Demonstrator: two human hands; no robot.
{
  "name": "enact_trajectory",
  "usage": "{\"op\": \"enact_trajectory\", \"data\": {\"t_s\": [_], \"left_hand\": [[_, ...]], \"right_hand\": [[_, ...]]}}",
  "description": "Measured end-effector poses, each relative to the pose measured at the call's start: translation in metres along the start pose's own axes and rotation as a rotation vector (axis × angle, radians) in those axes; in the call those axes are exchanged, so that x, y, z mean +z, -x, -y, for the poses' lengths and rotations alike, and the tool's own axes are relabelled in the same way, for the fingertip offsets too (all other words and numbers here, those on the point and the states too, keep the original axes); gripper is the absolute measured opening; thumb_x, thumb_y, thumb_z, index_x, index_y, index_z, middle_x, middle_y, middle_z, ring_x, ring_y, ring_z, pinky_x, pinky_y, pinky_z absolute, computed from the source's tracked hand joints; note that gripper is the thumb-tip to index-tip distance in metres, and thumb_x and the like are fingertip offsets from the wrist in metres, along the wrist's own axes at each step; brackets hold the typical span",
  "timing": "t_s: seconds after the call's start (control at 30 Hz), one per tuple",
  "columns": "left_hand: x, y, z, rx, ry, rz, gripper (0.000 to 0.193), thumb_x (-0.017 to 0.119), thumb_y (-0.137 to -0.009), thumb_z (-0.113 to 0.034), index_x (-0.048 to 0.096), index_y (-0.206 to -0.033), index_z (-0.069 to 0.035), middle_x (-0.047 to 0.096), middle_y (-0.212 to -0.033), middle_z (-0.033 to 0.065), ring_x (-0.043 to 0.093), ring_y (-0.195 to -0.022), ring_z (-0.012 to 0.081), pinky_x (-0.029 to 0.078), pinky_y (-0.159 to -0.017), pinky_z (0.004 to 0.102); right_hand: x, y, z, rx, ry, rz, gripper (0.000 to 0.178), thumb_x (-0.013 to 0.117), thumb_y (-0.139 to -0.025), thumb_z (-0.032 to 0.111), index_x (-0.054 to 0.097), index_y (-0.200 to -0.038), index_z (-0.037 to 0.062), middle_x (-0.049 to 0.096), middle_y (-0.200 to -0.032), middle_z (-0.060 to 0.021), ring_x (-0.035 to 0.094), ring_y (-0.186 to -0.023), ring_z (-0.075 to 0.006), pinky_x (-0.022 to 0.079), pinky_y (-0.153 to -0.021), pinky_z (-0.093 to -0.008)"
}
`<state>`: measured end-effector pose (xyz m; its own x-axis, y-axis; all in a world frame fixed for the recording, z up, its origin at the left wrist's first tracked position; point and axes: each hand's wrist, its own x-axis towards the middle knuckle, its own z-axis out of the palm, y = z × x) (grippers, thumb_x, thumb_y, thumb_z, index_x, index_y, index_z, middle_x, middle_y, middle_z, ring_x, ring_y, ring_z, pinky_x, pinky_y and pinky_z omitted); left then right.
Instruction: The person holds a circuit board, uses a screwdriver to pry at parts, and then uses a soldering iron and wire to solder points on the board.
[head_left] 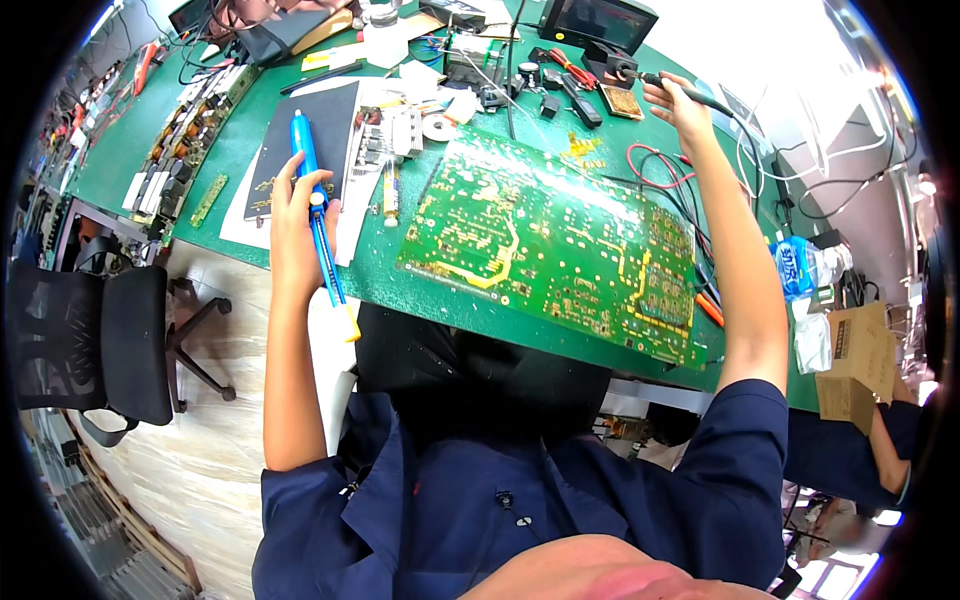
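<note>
A large green circuit board (pixel 560 262) lies on the green bench in front of me, dotted with solder points and yellow strips. My left hand (pixel 290 225), left of the board, is closed round a blue desoldering pump (pixel 303 140) with a yellow end. Beyond the board's far right corner, my right hand (pixel 684 112) grips a soldering iron (pixel 652 79) by its dark handle. The iron's front end is at a dark stand (pixel 604 60), and its tip is hidden there. Beside the stand sits a small tin with a brownish sponge or filling (pixel 621 102).
Under my left hand lie a black folder (pixel 300 135) and white paper. Red and black test leads (pixel 665 170) curl right of the board. Farther back are a small screen (pixel 600 22) and a row of components (pixel 190 140). A co-worker's arm (pixel 885 450) shows at right, near a cardboard box (pixel 858 360).
</note>
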<state>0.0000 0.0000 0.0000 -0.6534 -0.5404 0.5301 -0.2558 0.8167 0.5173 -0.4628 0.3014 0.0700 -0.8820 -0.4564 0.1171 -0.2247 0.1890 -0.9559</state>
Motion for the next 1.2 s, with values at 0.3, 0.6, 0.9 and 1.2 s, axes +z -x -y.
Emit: {"op": "enact_trajectory", "data": {"t_s": [0.3,0.6,0.9,1.2], "left_hand": [[-0.006,-0.009,-0.003,-0.085,0.012,0.004,0.041,0.067,-0.084,0.002,0.059,-0.122,-0.009,0.048,-0.145,0.0146,0.053,-0.126,0.0360,0.047,-0.099,0.0423],[-0.007,-0.008,0.002,-0.056,0.100,0.057,0.051,0.071,-0.080,0.005,0.057,-0.127,-0.011,0.044,-0.152,0.0132,0.050,-0.133,0.0327,0.048,-0.099,0.0408],[-0.015,-0.004,0.020,0.034,0.066,0.034,0.040,0.078,-0.074,-0.004,0.072,-0.112,-0.016,0.049,-0.134,0.0153,0.053,-0.120,0.0350,0.048,-0.099,0.0428],[-0.043,-0.052,0.083,0.244,-0.020,-0.095,0.044,0.075,-0.079,-0.002,0.067,-0.119,-0.015,0.062,-0.125,0.0129,0.063,-0.111,0.0314,0.051,-0.094,0.0358]], "right_hand": [[0.043,-0.025,-0.006,0.159,0.064,0.018,0.060,0.041,-0.104,0.054,0.048,-0.143,0.0081,0.067,-0.122,-0.0119,0.064,-0.100,-0.0184,0.052,-0.084,-0.0347],[0.031,0.010,-0.004,0.375,-0.163,0.071,0.046,0.061,-0.097,0.050,0.055,-0.121,0.0119,0.069,-0.102,-0.0065,0.058,-0.071,-0.0096,0.047,-0.060,-0.0228],[0.019,0.084,0.022,0.364,-0.497,0.249,0.053,0.062,-0.098,0.041,0.049,-0.125,-0.0030,0.066,-0.109,-0.0168,0.063,-0.075,-0.0124,0.052,-0.060,-0.0234],[-0.005,0.224,0.056,0.071,-0.057,0.226,0.043,0.056,-0.102,0.031,0.060,-0.128,-0.0028,0.067,-0.098,-0.0067,0.055,-0.075,-0.0084,0.043,-0.065,-0.0225]]}}
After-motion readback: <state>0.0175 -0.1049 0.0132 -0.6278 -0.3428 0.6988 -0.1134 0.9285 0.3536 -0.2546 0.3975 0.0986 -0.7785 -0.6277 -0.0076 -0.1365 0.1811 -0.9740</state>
